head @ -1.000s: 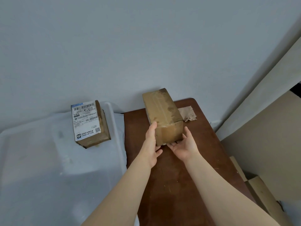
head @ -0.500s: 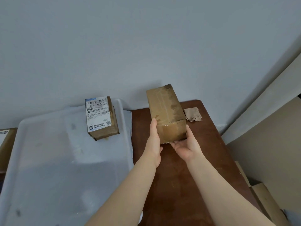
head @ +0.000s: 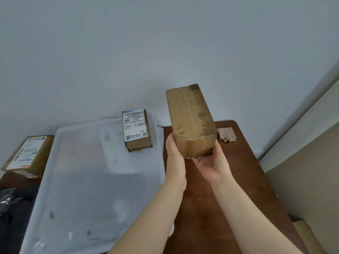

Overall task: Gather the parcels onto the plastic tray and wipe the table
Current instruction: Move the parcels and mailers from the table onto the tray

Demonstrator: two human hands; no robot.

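Note:
A plain brown taped parcel (head: 190, 121) is lifted off the dark wooden table (head: 229, 189), tilted away from me. My left hand (head: 174, 158) grips its left side with the thumb along the near edge. From below and the right my right hand (head: 211, 164) cradles the near end, palm up, thumb on the right face. The white plastic tray (head: 82, 171) lies to the left, and a small labelled parcel (head: 136, 130) stands at its far right corner. A flat labelled parcel (head: 25, 156) lies beyond the tray's left rim.
A scrap of brown cloth or paper (head: 227, 134) lies on the table's far right corner by the wall. Dark crumpled material (head: 9, 200) sits at the left edge. Cardboard (head: 304, 233) leans below the table on the right.
Both hands have raised the brown parcel off the table and carried it slightly left. My view has swung left, bringing the whole tray and the flat parcel at far left into sight.

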